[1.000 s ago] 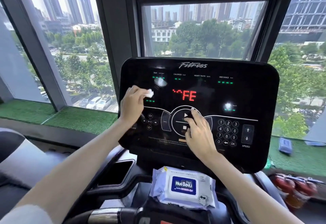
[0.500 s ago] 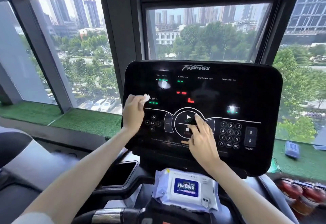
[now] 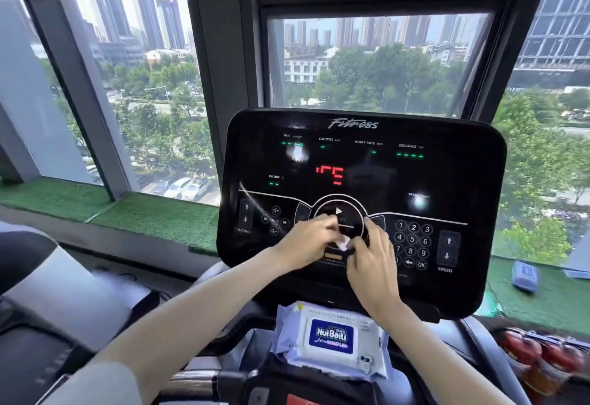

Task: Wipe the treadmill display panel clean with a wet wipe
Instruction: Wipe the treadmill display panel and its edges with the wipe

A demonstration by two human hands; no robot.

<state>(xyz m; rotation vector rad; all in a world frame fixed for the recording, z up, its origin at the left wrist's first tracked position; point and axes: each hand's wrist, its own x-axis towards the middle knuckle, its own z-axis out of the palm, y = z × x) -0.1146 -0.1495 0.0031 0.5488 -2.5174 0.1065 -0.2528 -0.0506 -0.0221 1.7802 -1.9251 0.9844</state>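
Note:
The black treadmill display panel (image 3: 447,181) stands in front of me, lit with red and green readouts. Both hands meet low on its middle, over the round start button. A small crumpled white wet wipe (image 3: 343,244) shows between them. My left hand (image 3: 308,240) holds the wipe from the left, its fingers blurred. From the right, my right hand (image 3: 373,261) pinches the same wipe with curled thumb and fingers. Most of the wipe is hidden by the fingers.
A pack of wet wipes (image 3: 332,337) with a blue label lies on the console ledge below the panel. Large windows (image 3: 143,91) and a strip of green turf (image 3: 153,216) lie beyond. Red fire extinguishers (image 3: 542,360) sit at the lower right.
My left hand carried the wipe from the panel's left edge down and right to the centre. My right hand shifted slightly and closed on the wipe. The view tilted down a little.

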